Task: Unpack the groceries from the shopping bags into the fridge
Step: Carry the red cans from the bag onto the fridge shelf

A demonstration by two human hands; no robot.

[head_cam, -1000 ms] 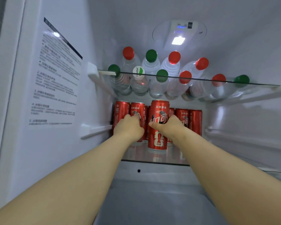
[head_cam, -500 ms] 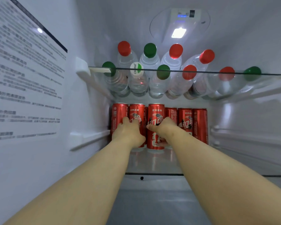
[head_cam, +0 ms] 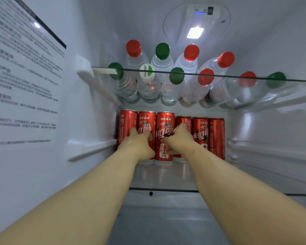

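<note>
Inside a white-walled plastic fridge compartment [head_cam: 42, 174], lit from its ceiling.
High above the grip, a bright rectangular white lamp [head_cam: 195, 32] glows within a round clear plastic housing [head_cam: 223, 27], with a small blue display [head_cam: 199, 13] just beyond it. A clear upper glass shelf [head_cam: 254, 79] crosses above the grip, held at the left by a white plastic bracket [head_cam: 83, 68]. A lower glass shelf [head_cam: 166, 179] lies beneath the grip. To its left, a large white sheet of black printed text [head_cam: 21, 85] covers the side wall, above a white plastic rail [head_cam: 88, 151].

Glossy metal cans [head_cam: 165, 137]; clear glass shelf [head_cam: 166, 177]
</note>
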